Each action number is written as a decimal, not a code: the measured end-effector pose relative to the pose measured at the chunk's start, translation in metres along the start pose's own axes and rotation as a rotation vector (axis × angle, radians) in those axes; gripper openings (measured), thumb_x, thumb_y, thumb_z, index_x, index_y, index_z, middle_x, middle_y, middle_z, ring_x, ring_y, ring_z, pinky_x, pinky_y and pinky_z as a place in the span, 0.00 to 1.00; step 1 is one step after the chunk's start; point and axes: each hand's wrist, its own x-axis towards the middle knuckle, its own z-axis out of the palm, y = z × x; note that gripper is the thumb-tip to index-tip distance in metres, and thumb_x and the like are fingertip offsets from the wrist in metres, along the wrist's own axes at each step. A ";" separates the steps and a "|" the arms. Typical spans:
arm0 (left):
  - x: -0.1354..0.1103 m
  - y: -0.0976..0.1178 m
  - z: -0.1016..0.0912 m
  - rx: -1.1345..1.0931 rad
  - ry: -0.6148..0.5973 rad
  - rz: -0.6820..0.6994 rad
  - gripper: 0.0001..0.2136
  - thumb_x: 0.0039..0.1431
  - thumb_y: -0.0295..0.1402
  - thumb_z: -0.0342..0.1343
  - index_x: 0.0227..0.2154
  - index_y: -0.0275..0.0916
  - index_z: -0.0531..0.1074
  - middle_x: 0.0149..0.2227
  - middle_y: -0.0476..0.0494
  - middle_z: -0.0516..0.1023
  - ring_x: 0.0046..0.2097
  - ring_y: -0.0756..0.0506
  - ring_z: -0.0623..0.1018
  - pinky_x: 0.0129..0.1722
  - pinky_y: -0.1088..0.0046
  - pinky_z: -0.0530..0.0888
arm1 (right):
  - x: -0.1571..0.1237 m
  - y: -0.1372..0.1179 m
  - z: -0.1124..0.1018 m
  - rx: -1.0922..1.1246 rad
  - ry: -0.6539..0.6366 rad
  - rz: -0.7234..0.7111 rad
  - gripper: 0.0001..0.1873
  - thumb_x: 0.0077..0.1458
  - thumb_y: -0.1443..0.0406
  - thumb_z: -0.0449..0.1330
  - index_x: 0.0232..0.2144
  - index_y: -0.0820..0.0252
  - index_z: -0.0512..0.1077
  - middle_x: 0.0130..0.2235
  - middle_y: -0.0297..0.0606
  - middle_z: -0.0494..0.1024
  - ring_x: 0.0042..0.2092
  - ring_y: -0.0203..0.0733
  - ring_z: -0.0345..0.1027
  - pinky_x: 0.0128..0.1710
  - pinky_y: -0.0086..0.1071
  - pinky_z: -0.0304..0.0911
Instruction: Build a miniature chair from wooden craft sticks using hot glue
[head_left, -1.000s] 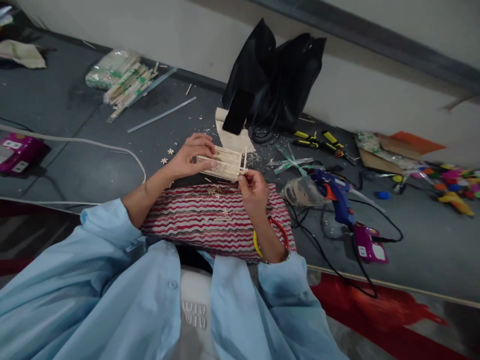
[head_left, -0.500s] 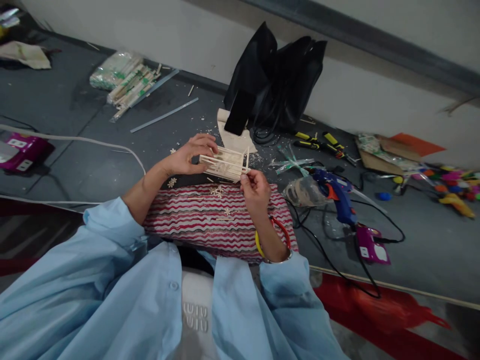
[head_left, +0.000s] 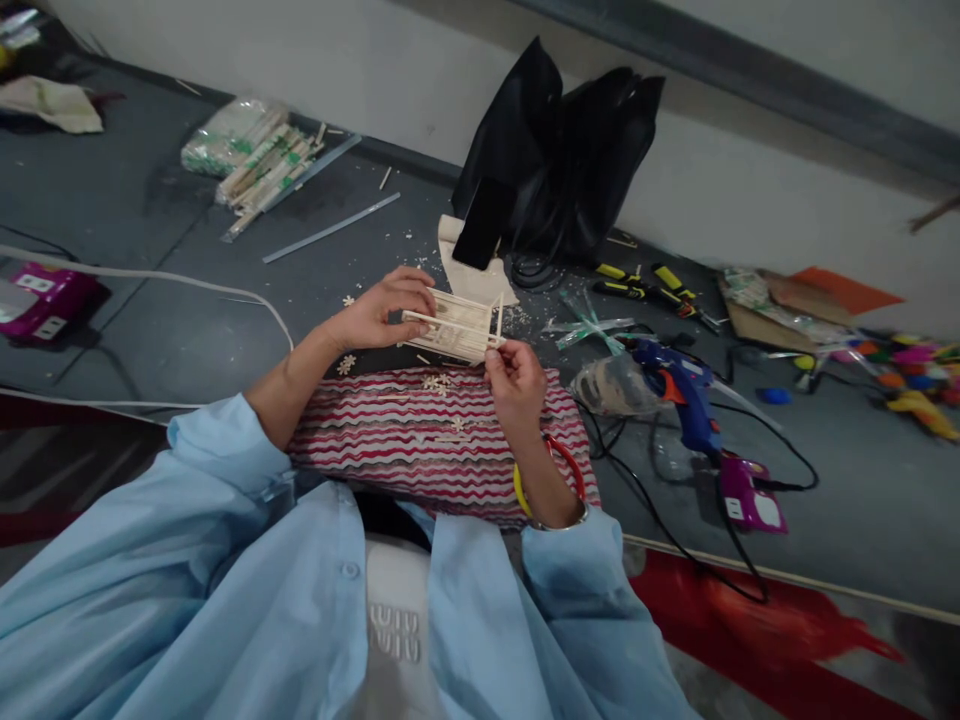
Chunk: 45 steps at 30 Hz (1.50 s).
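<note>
At the left, packets of wooden sticks (head_left: pixel 259 180) lie well apart from the hands, and small flower-shaped wooden pieces (head_left: pixel 346 364) sit just beside the left hand (head_left: pixel 384 308). Its fingers curve over the left end of the small wooden-stick frame (head_left: pixel 459 325), thumb along the near rail. The frame is between both hands, just beyond the striped cloth (head_left: pixel 442 455); whether it rests on the table (head_left: pixel 180 255) I cannot tell. The right hand (head_left: pixel 517 382) pinches its near right corner between thumb and fingertips. Such thin rails probably flex, so a light, even hold at both ends, squeezing at the corners rather than mid-rail, should keep it square. The glue gun (head_left: pixel 684 395) lies farther right, its cable best kept clear of the right forearm.
</note>
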 end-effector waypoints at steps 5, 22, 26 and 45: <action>0.001 0.002 0.002 0.005 -0.006 -0.006 0.12 0.63 0.44 0.60 0.36 0.39 0.80 0.41 0.38 0.84 0.58 0.39 0.75 0.61 0.55 0.69 | 0.000 0.000 0.000 -0.003 0.000 0.012 0.12 0.59 0.53 0.61 0.35 0.55 0.71 0.31 0.33 0.75 0.33 0.39 0.70 0.35 0.34 0.66; 0.000 0.053 -0.035 0.175 0.050 -0.245 0.15 0.61 0.43 0.60 0.45 0.39 0.78 0.50 0.39 0.80 0.52 0.42 0.77 0.54 0.65 0.72 | 0.002 -0.006 -0.002 -0.123 0.021 -0.061 0.13 0.55 0.53 0.63 0.31 0.55 0.70 0.28 0.30 0.73 0.29 0.36 0.60 0.32 0.31 0.63; -0.023 0.078 -0.045 0.444 -0.054 -0.520 0.07 0.60 0.31 0.53 0.30 0.38 0.76 0.30 0.44 0.77 0.32 0.47 0.73 0.34 0.69 0.66 | 0.003 -0.007 -0.002 -0.125 0.023 -0.054 0.12 0.55 0.54 0.64 0.32 0.55 0.71 0.28 0.30 0.73 0.29 0.36 0.62 0.32 0.31 0.63; -0.063 0.083 -0.013 -0.020 0.070 -0.723 0.07 0.54 0.36 0.61 0.30 0.38 0.76 0.29 0.48 0.75 0.31 0.50 0.73 0.33 0.73 0.69 | 0.004 -0.008 -0.005 -0.106 -0.031 -0.061 0.12 0.54 0.54 0.65 0.34 0.55 0.72 0.29 0.30 0.75 0.30 0.38 0.66 0.32 0.32 0.64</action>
